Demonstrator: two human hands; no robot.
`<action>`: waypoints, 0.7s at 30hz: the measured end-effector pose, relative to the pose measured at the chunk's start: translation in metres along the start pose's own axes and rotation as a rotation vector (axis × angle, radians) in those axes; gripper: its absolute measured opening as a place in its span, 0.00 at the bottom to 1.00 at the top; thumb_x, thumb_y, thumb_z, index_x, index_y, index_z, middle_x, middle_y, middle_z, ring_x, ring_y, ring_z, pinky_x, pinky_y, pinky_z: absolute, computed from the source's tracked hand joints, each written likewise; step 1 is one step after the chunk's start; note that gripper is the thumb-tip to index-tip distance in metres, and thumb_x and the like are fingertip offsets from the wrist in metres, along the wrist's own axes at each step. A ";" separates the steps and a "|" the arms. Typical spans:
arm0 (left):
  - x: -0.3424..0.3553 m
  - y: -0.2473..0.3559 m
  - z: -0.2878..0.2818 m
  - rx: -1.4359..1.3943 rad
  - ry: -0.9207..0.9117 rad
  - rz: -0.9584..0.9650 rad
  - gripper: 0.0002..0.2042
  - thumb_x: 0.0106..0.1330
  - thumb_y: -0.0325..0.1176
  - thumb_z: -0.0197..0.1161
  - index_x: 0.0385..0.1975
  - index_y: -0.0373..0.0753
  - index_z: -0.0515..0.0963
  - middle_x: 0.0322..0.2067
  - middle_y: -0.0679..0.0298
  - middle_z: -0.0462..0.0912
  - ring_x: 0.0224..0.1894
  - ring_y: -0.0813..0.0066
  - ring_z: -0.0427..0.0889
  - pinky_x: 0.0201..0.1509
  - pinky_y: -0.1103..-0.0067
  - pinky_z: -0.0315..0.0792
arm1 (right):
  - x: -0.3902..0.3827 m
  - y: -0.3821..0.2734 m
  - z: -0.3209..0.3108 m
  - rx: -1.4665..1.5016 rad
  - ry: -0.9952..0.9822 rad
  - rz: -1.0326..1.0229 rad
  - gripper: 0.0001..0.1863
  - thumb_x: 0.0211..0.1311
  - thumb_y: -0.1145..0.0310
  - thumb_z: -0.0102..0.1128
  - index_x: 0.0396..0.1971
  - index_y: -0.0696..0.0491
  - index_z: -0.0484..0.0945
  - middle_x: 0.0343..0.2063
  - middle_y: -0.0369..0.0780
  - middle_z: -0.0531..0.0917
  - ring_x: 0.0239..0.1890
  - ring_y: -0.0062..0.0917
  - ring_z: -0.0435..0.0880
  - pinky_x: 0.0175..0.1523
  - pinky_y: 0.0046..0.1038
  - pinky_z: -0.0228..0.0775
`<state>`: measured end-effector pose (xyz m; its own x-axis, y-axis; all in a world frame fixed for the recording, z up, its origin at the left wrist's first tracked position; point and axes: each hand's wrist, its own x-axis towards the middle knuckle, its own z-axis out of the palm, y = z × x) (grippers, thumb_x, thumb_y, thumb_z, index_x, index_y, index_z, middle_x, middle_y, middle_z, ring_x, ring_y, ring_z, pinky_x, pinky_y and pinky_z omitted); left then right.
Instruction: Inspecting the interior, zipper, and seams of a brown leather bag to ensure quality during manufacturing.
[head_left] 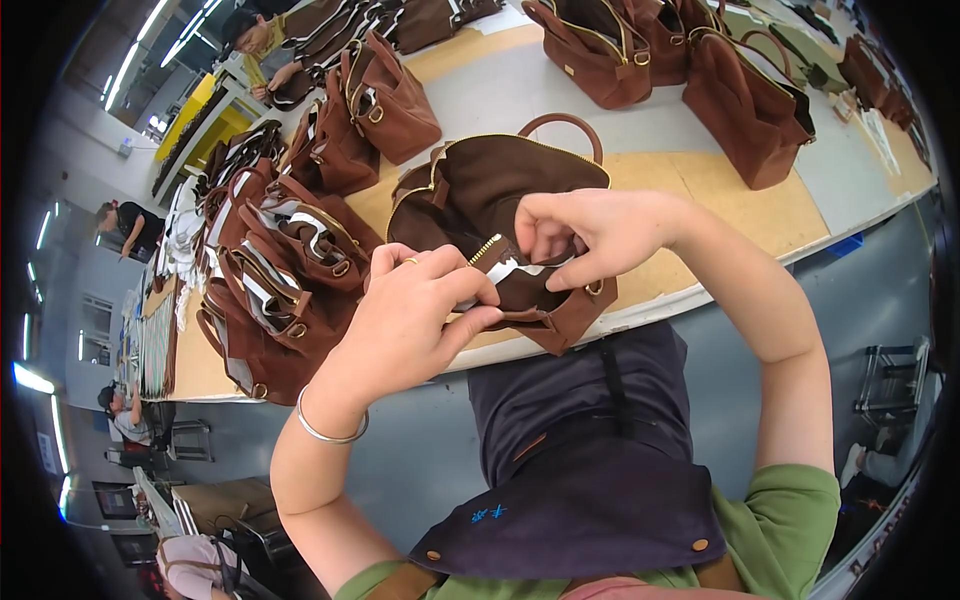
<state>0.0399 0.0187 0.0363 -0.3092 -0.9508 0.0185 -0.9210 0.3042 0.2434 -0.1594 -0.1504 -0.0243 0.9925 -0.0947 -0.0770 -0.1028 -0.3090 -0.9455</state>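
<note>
A brown handbag [548, 320] with a dark brown lining lies open on the table edge in front of me, its round handle upright at the back. A gold zipper [485, 250] and a white strip [505, 270] show along its opening. My left hand [420, 305], a ring and bangle on it, has curled fingers closed on the bag's near-left edge, their tips partly hidden. My right hand [585, 240] reaches into the opening from the right, fingers bent around the edge near the white strip, thumb pointing down toward it; exactly what they pinch is unclear.
Similar brown bags [275, 280] crowd the left side; others [740, 120] stand at the back and back right. The pale worktable [850, 160] curves across the view. Co-workers [135, 230] are at the left and back. A metal stool [885, 380] is on the right.
</note>
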 end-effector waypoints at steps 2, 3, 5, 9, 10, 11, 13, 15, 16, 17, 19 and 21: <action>-0.002 0.000 0.005 0.032 0.055 0.034 0.07 0.58 0.33 0.70 0.35 0.46 0.82 0.34 0.66 0.77 0.38 0.69 0.76 0.54 0.71 0.58 | 0.000 0.003 0.005 -0.221 0.132 -0.037 0.14 0.55 0.72 0.65 0.42 0.56 0.76 0.30 0.38 0.82 0.32 0.24 0.81 0.36 0.29 0.71; -0.003 0.001 0.007 0.062 0.111 0.066 0.08 0.58 0.32 0.69 0.37 0.46 0.82 0.35 0.66 0.77 0.39 0.70 0.77 0.54 0.70 0.59 | 0.000 -0.009 0.007 -0.360 0.092 0.044 0.10 0.54 0.71 0.66 0.36 0.57 0.79 0.28 0.40 0.83 0.30 0.28 0.82 0.35 0.30 0.71; -0.002 0.011 0.011 0.080 0.150 0.076 0.07 0.58 0.33 0.69 0.35 0.47 0.82 0.36 0.67 0.77 0.39 0.69 0.77 0.53 0.69 0.59 | -0.002 -0.021 0.014 -0.404 0.079 0.080 0.09 0.53 0.71 0.66 0.33 0.58 0.80 0.27 0.41 0.83 0.29 0.30 0.82 0.35 0.31 0.71; -0.001 0.022 0.021 0.102 0.243 0.124 0.05 0.57 0.33 0.70 0.32 0.47 0.83 0.39 0.69 0.78 0.39 0.69 0.78 0.52 0.67 0.60 | -0.006 -0.015 0.018 -0.431 0.100 0.059 0.08 0.53 0.70 0.66 0.31 0.57 0.83 0.28 0.42 0.84 0.30 0.35 0.83 0.36 0.33 0.72; 0.000 0.022 0.024 0.106 0.278 0.148 0.04 0.56 0.34 0.70 0.30 0.46 0.83 0.39 0.69 0.79 0.38 0.70 0.78 0.52 0.68 0.60 | -0.007 -0.013 0.018 -0.421 0.113 0.029 0.08 0.53 0.69 0.66 0.31 0.57 0.83 0.28 0.43 0.84 0.31 0.35 0.83 0.36 0.33 0.73; 0.001 0.021 0.027 0.092 0.287 0.144 0.04 0.56 0.35 0.70 0.27 0.45 0.84 0.38 0.70 0.80 0.37 0.70 0.78 0.51 0.68 0.60 | -0.008 -0.012 0.018 -0.419 0.113 0.030 0.08 0.53 0.69 0.66 0.31 0.57 0.83 0.28 0.43 0.84 0.31 0.35 0.83 0.36 0.33 0.73; 0.002 0.020 0.029 0.015 0.251 0.109 0.04 0.56 0.34 0.71 0.27 0.45 0.84 0.37 0.70 0.80 0.36 0.71 0.78 0.51 0.69 0.60 | -0.010 -0.011 0.016 -0.450 0.053 -0.047 0.08 0.54 0.69 0.65 0.31 0.57 0.84 0.28 0.43 0.84 0.32 0.36 0.83 0.38 0.34 0.74; 0.003 0.020 0.031 -0.060 0.214 0.072 0.04 0.56 0.34 0.71 0.27 0.44 0.84 0.36 0.70 0.80 0.35 0.71 0.78 0.50 0.69 0.60 | -0.010 -0.010 0.017 -0.469 0.072 -0.079 0.08 0.54 0.69 0.65 0.32 0.56 0.84 0.28 0.43 0.84 0.32 0.37 0.84 0.38 0.34 0.74; 0.003 0.020 0.032 -0.077 0.228 0.036 0.04 0.56 0.34 0.71 0.26 0.44 0.84 0.35 0.69 0.80 0.34 0.72 0.78 0.49 0.70 0.60 | -0.010 -0.010 0.018 -0.490 0.091 -0.112 0.08 0.54 0.69 0.64 0.32 0.56 0.85 0.28 0.43 0.85 0.32 0.37 0.84 0.39 0.34 0.75; 0.004 0.020 0.032 -0.093 0.243 -0.001 0.04 0.56 0.34 0.71 0.25 0.44 0.84 0.34 0.69 0.80 0.33 0.72 0.78 0.49 0.70 0.60 | -0.010 -0.013 0.019 -0.486 0.091 -0.113 0.08 0.54 0.69 0.64 0.32 0.56 0.85 0.28 0.43 0.85 0.32 0.37 0.84 0.39 0.34 0.75; 0.006 0.022 0.029 -0.084 0.234 0.004 0.03 0.56 0.33 0.70 0.25 0.43 0.84 0.33 0.69 0.80 0.32 0.72 0.78 0.48 0.70 0.60 | -0.012 -0.020 0.018 -0.418 0.135 0.022 0.08 0.54 0.70 0.64 0.32 0.56 0.85 0.28 0.43 0.86 0.32 0.36 0.85 0.38 0.33 0.75; 0.008 0.022 0.030 -0.069 0.228 0.007 0.03 0.56 0.33 0.70 0.24 0.43 0.84 0.32 0.69 0.80 0.31 0.72 0.78 0.47 0.70 0.60 | -0.011 -0.016 0.017 -0.416 0.133 -0.003 0.07 0.54 0.70 0.64 0.32 0.56 0.85 0.28 0.43 0.86 0.31 0.36 0.85 0.38 0.33 0.75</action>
<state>0.0097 0.0200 0.0127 -0.2468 -0.9396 0.2370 -0.8980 0.3137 0.3085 -0.1677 -0.1277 -0.0136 0.9785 -0.2059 -0.0077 -0.1450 -0.6620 -0.7354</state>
